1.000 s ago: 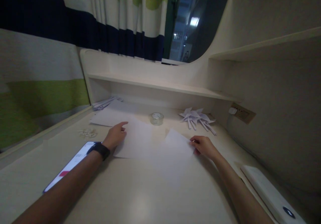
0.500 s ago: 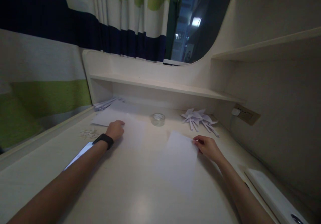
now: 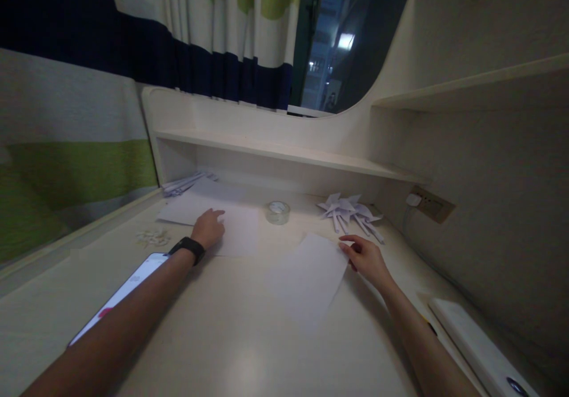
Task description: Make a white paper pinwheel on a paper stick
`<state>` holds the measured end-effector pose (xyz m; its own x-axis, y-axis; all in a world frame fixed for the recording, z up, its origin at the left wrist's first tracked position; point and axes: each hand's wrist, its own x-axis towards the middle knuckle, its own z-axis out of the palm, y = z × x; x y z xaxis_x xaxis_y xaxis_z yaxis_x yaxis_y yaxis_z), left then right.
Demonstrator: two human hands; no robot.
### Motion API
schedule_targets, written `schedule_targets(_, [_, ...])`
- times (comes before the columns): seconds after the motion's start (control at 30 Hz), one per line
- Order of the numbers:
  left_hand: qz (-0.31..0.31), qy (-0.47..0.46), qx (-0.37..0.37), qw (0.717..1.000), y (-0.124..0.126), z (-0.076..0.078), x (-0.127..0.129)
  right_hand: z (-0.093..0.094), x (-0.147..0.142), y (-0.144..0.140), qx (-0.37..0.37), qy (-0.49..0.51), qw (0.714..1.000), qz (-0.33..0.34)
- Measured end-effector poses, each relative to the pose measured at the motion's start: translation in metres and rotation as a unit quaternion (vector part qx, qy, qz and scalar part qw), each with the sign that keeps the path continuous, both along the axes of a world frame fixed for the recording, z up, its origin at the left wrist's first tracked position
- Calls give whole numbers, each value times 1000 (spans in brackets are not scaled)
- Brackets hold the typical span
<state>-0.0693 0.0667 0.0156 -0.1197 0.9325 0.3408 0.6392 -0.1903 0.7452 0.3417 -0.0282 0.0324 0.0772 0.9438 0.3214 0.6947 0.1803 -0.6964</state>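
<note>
My left hand (image 3: 208, 229), with a dark band on its wrist, rests over white paper sheets (image 3: 242, 228) at the back left. Its fingers reach out across the top sheet and hold nothing. At the right, my right hand (image 3: 365, 259) has thumb and index finger at the far right corner of a separate sheet of paper (image 3: 311, 269). That sheet lies low over the desk, its near edge blurred. Between the hands, farther back, stands a roll of clear tape (image 3: 278, 213). Paper pinwheels (image 3: 344, 208) lie behind my right hand.
Rolled paper sticks (image 3: 184, 185) lie at the back left. Small pale pieces (image 3: 153, 237) and a lit phone (image 3: 133, 284) are beside my left forearm. A white box-like object (image 3: 475, 343) lies at the right. A shelf (image 3: 284, 155) overhangs the desk's back.
The right-hand sheet's near edge has drawn back and lower, and the right thumb and index finger have parted slightly. My left fingers have stretched forward over the paper. The view shifted slightly.
</note>
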Motion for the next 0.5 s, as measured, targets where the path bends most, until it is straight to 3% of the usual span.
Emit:
schedule_targets(0.13, [-36,39,24,998,-23,8,27,7,-15,-7,39,116,992,-25])
schedule_targets(0.27, [-185,48,16,981,-79,13,76,23,-49,-21,46,256,964,-55])
schedule_targets(0.37, [-343,27,43,938,-127,20,110,37,-81,-32,40,333,941,-37])
schedule_targets(0.4, [-363,25,50,930,-139,23,118,42,-91,-35,50,341,938,-30])
schedule_targets(0.5, [-327,13,83,941,-154,26,131,56,-112,-44,90,354,931,-11])
